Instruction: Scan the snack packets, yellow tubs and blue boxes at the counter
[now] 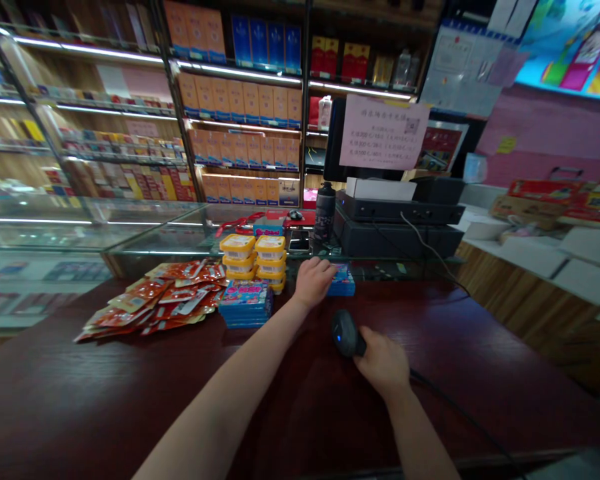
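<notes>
My left hand (314,283) reaches forward to a small stack of flat blue packets (344,283). Its curled fingers grip the stack's left edge, and the fingertips are partly hidden. A dark handheld barcode scanner (346,333) with a small blue light is in my right hand (384,363), which is closed around its handle. Left of my left hand stands a taller stack of similar blue packets (246,305). Behind that are stacked yellow tubs (255,257) with clear-looking lids. Red and orange snack pouches (167,297) lie in a loose pile farther left.
The scanner cable (460,403) runs over the dark red counter (290,413) to the lower right. A black bottle (325,212), a phone (299,241) and a black cash drawer (400,233) stand or lie behind. Shelves of boxed goods (240,100) line the back.
</notes>
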Demonstrator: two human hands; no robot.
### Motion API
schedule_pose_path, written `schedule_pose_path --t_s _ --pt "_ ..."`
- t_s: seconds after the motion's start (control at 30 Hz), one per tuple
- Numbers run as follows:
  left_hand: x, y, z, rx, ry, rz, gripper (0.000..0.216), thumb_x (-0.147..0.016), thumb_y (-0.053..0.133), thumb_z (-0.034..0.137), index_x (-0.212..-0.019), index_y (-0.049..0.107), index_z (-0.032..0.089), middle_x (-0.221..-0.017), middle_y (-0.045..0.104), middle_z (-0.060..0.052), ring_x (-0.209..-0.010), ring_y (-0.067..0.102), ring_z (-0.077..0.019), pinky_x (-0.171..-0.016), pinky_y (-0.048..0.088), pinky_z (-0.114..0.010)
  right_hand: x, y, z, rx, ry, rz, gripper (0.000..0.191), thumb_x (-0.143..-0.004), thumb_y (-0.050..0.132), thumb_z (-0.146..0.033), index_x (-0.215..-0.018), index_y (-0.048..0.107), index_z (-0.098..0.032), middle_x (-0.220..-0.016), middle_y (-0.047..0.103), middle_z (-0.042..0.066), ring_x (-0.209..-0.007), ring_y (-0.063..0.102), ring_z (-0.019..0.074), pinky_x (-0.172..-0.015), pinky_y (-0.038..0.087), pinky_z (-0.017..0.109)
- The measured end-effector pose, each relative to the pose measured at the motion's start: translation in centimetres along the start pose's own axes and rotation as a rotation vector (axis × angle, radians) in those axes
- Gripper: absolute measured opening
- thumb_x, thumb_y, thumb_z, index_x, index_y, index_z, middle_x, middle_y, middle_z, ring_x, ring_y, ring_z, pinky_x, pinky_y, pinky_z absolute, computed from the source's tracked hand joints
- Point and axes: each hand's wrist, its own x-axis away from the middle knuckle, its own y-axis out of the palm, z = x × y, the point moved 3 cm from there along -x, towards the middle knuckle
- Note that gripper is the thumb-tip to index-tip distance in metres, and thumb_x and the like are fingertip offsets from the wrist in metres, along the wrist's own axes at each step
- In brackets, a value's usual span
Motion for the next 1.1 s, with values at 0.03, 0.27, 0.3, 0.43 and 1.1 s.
schedule_pose_path --t_s 0.03,0.27,0.3,0.43,1.1 --pt "-0.3 0.8 0.1 -0.015 0.028 -0.037 0.016 -0.085 0.053 0.022 -0.093 0.067 0.024 -0.090 0.061 -0.009 -0.093 0.050 -0.0234 -0.085 0.037 -0.037 0.0 0.0 0.0 -0.004 -0.002 0.004 0.019 -0.077 0.058 -0.025 -0.096 0.059 -0.023 -0.093 0.070 0.004 -0.086 0.067 0.0210 -0.066 0.038 0.028" --pt "0.2 5.1 -0.6 0.143 -0.034 -0.114 0.014 -0.075 0.068 0.016 -0.086 0.071 0.024 -0.093 0.064 -0.008 -0.097 0.052 -0.0233 -0.088 0.040 -0.036 -0.1 0.2 0.1 -0.008 -0.006 0.001 0.017 -0.077 0.057 -0.024 -0.093 0.059 -0.023 -0.089 0.069 0.002 -0.084 0.067 0.0209 -0.064 0.037 0.028" --pt "0.5 5.2 -1.0 0.170 -0.083 -0.071 0.019 -0.072 0.071 0.018 -0.090 0.071 0.024 -0.099 0.064 -0.008 -0.100 0.052 -0.0240 -0.090 0.040 -0.038 -0.1 0.2 0.1 -0.008 -0.008 0.001 0.016 -0.077 0.057 -0.025 -0.093 0.059 -0.023 -0.089 0.069 0.002 -0.084 0.067 0.0209 -0.064 0.037 0.028" --pt "2.0 5.1 -3.1 0.237 -0.356 0.078 0.018 -0.073 0.070 0.019 -0.090 0.071 0.021 -0.100 0.062 -0.007 -0.096 0.055 -0.0215 -0.089 0.044 -0.037 -0.1 0.1 0.0 -0.010 -0.009 -0.006 0.017 -0.077 0.057 -0.025 -0.094 0.059 -0.023 -0.091 0.070 0.003 -0.085 0.067 0.0213 -0.065 0.037 0.028" --pt "3.0 2.8 -1.0 0.218 -0.288 0.038 0.025 -0.078 0.059 0.011 -0.097 0.070 0.020 -0.100 0.061 -0.008 -0.096 0.055 -0.0223 -0.088 0.045 -0.038 0.3 -0.2 0.0 0.003 -0.020 0.001 0.019 -0.078 0.056 -0.026 -0.097 0.059 -0.023 -0.091 0.070 0.003 -0.085 0.067 0.0213 -0.064 0.036 0.028"
